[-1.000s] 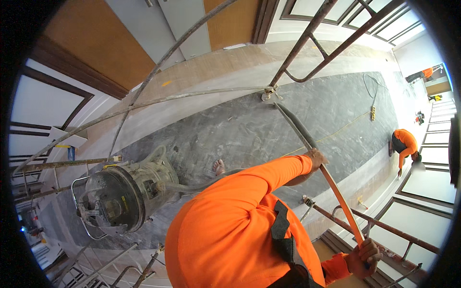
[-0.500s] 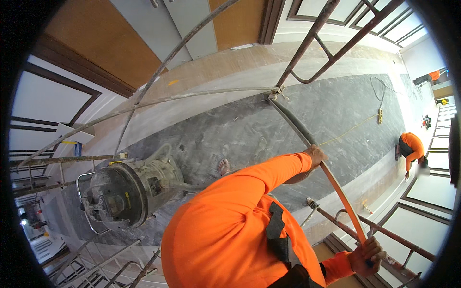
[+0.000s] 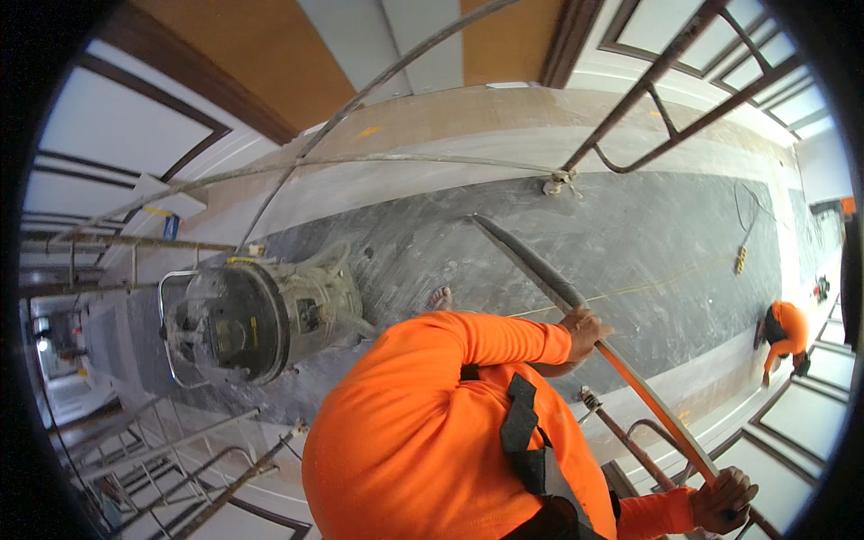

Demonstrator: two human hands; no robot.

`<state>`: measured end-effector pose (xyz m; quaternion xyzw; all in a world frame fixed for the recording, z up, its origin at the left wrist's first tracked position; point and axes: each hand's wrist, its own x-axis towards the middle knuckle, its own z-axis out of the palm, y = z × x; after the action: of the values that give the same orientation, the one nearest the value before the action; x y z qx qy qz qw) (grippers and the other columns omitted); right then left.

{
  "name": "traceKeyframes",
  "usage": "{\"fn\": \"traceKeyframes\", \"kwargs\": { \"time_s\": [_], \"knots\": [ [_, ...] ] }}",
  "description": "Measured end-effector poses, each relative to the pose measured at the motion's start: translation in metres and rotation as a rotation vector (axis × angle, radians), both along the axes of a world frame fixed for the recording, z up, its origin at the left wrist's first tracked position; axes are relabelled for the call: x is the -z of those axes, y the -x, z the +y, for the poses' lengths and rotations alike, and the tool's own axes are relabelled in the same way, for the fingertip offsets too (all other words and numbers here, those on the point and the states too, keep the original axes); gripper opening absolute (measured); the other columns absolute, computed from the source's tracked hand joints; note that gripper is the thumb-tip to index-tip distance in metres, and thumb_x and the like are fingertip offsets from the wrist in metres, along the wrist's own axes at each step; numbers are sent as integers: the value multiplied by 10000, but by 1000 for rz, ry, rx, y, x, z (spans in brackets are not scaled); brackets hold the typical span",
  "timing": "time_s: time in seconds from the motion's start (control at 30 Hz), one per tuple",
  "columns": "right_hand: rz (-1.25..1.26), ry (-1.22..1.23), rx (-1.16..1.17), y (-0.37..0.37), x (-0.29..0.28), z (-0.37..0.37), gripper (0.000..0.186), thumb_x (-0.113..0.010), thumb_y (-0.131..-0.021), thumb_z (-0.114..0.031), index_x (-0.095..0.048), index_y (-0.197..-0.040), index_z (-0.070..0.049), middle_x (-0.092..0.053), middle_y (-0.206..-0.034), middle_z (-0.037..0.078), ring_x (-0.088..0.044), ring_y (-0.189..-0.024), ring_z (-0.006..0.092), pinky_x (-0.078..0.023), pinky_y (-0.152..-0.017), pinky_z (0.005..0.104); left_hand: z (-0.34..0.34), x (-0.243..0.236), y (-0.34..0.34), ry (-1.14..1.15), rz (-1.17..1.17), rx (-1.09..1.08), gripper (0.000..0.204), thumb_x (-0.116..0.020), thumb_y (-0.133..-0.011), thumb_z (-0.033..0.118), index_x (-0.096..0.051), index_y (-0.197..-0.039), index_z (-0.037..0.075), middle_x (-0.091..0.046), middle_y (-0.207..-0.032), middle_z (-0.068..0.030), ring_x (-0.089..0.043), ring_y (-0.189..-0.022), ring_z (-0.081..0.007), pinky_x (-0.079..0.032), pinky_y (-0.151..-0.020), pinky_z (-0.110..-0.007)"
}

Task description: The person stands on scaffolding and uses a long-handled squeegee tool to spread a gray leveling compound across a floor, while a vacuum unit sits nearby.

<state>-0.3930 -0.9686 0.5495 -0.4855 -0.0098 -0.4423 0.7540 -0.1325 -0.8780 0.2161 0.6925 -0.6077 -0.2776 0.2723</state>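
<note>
My left hand (image 3: 585, 331) is closed round the middle of a long wooden stick (image 3: 650, 391) and the grey vacuum hose (image 3: 531, 259) lying along it. Farther back at the lower right, my right hand (image 3: 724, 499) grips the stick's upper end with fingers curled. The hose's far tip rests on the dusty grey floor (image 3: 432, 243), and part of it bends down behind my left forearm. To the left stands a dust-covered drum vacuum cleaner (image 3: 261, 319) with a black top and a chrome handle. My bare foot (image 3: 441, 299) shows beyond my left arm.
A rusty scaffold frame (image 3: 661, 99) stands at the upper right, its foot wrapped in cloth; more scaffold pipes (image 3: 643, 459) rise beside my right arm and at left. A yellow power strip (image 3: 741, 259) trails a cord. A crouching co-worker in orange (image 3: 788, 328) is at the right.
The hose tip has shifted away from the scaffold foot, to the left and nearer me. My right hand has moved a little right and down. Both hands keep their hold.
</note>
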Motion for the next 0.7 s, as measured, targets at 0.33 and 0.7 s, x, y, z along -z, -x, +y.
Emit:
{"fn": "traceKeyframes", "kwargs": {
  "time_s": [0.33, 0.7],
  "knots": [
    [26, -125, -253, -122, 80, -79, 254, -531, -817, -193, -410, -600, -139, -378, -379, -19, -297, -272, 82, -312, -301, 235, 98, 45, -48, -119, -6, -549, 455, -632, -756, 137, -652, -1211, 148, -664, -1006, -126, -607, -1037, -327, -393, -877, -499],
    [-340, -725, -860, -195, 122, -263, 208, -540, -863, -263, -603, -808, -72, -584, -771, 104, -539, -688, 256, -436, -609, 408, 83, 20, -69, 71, -70, -989, 416, -650, -801, 187, -656, -1215, 158, -627, -995, -111, -572, -1023, -323, -420, -856, -485]
  ]
}}
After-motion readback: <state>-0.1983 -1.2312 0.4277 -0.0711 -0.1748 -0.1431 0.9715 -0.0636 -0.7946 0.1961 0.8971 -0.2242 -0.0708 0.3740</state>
